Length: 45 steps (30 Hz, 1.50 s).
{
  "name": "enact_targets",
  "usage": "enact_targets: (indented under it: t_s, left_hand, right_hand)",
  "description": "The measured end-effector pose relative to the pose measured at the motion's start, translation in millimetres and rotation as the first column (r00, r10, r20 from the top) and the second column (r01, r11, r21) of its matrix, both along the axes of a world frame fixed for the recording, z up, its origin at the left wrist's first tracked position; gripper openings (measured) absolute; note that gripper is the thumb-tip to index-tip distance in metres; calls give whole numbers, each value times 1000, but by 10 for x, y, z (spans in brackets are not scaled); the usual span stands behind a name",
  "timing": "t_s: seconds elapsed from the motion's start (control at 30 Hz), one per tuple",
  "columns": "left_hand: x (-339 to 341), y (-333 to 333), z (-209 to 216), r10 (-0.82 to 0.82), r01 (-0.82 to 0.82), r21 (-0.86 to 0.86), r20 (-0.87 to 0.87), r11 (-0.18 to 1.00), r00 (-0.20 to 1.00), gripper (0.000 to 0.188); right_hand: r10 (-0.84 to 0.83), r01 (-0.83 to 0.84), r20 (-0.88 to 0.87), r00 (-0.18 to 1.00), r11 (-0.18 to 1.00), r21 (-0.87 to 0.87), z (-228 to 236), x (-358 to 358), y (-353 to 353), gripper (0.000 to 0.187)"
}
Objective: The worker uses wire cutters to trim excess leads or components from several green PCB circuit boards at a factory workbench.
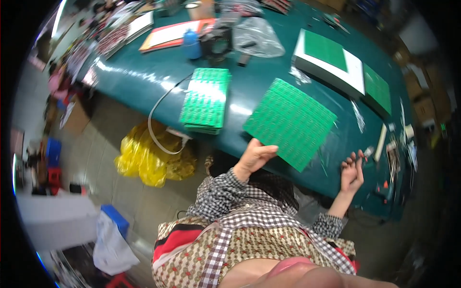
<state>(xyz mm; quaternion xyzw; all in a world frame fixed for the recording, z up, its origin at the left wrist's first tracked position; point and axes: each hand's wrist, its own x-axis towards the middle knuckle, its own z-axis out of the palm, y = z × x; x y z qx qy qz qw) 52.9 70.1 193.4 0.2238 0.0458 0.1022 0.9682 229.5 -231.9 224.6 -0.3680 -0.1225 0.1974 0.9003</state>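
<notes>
A large green circuit board panel (pixel 290 122) is tilted at the near edge of the table. My left hand (pixel 257 156) is closed on its near left corner, thumb on top and fingers underneath. Off to the right, my right hand (pixel 353 174) has its fingers bent, partly blurred. A small tool with a whitish end (pixel 369 151) shows at its fingertips; its kind is unclear. Left of the panel lies a stack of green circuit boards (pixel 205 98).
A white block (pixel 327 72) bears another green board, with more green boards (pixel 377 90) beside it. A blue bottle (pixel 191 45) and a clear plastic bag (pixel 259 38) lie farther back. Hand tools (pixel 384 192) lie at right. A yellow bag (pixel 151 156) is below the table's left edge.
</notes>
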Motion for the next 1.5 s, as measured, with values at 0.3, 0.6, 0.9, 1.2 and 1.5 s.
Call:
enact_targets:
  t_s: [0.3, 0.6, 0.9, 1.2, 1.5]
  left_hand:
    - [51, -99, 82, -13, 11, -67, -37, 998, 999, 38]
    - [52, -75, -3, -6, 4, -64, -32, 998, 999, 40]
    - [55, -76, -15, 3, -4, -56, -16, 998, 1000, 43]
    - [25, -65, -2, 5, -4, -61, 22, 998, 1000, 45]
    - [23, -153, -122, 35, -34, -40, 13, 999, 999, 39]
  right_hand:
    - [-72, 74, -96, 993, 997, 25, 0, -75, -118, 52]
    - [-56, 57, -86, 995, 998, 10, 42, -69, -95, 49]
    - [-6, 7, -36, 999, 1000, 19, 29, -43, -149, 49]
    - [55, -55, -1, 998, 998, 30, -9, -26, -84, 50]
    - [25, -25, -5, 1000, 1000, -1, -28, -56, -168, 45]
